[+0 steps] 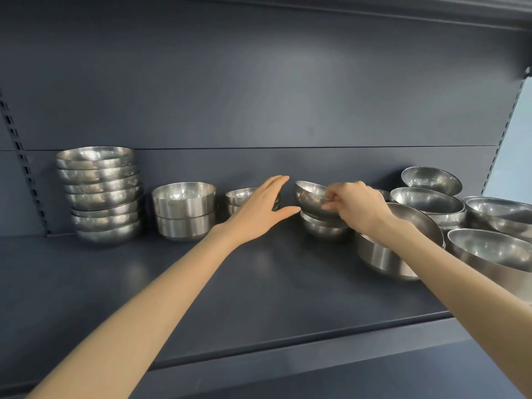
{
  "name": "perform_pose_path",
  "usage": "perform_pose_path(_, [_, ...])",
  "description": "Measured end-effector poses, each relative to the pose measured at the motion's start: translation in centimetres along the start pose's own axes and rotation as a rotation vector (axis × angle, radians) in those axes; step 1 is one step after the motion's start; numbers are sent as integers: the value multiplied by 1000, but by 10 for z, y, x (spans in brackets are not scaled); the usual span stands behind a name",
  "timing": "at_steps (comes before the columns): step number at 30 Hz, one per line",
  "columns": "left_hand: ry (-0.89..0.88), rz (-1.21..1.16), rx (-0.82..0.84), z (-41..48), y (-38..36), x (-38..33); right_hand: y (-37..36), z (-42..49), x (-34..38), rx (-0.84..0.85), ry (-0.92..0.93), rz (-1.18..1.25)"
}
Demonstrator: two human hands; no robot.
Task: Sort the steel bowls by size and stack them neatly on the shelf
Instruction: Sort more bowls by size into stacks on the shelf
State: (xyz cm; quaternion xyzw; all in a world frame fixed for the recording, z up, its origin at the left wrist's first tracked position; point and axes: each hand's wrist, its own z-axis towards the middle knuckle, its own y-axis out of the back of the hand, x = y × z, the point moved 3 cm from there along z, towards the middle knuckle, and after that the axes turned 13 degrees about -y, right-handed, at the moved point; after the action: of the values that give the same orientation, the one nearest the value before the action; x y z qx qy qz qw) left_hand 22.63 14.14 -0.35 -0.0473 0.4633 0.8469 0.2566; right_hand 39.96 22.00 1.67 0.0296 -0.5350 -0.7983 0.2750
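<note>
Bowl (312, 198) tilts in right grip (357, 207), pinched at its rim; left grip (256, 208) spread beside it.

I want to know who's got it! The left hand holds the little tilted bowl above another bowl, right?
Not quite. It is the right hand that holds the little tilted bowl above another bowl. The left hand is open, with its fingers straight. The head view shows it.

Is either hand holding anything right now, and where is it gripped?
The right hand pinches a small steel bowl at its rim, tilted over a second bowl. The left hand holds nothing.
</note>
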Motion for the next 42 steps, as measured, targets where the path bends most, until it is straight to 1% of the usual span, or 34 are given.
perform_pose_path(2, [40,-86,-24,3,-1,-2,4,0,2,12,3,85])
perform_pose_path(5, [147,-270,-79,8,-2,1,8,-2,9,19,32,183])
perform_pose_path(8, [233,-378,-120,12,0,7,12,-4,15,26,64,273])
perform_pose_path(13, [286,-548,-189,13,6,17,19,-5,24,89,119,378])
perform_pose_path(18, [314,-609,-220,10,12,23,22,-7,31,102,156,441])
perform_pose_path(27, [308,-608,-305,2,17,26,19,-5,37,90,204,460])
perform_pose_path(35, [318,-630,-404,-8,27,28,17,-2,43,93,182,689])
perform_pose_path(37, [311,-649,-434,-10,31,28,13,1,44,156,140,773])
perform_pose_path(40, [275,-699,-475,-13,38,26,5,7,48,353,28,983])
perform_pose_path(42, [272,-695,-494,-14,43,30,1,11,52,451,-18,1049])
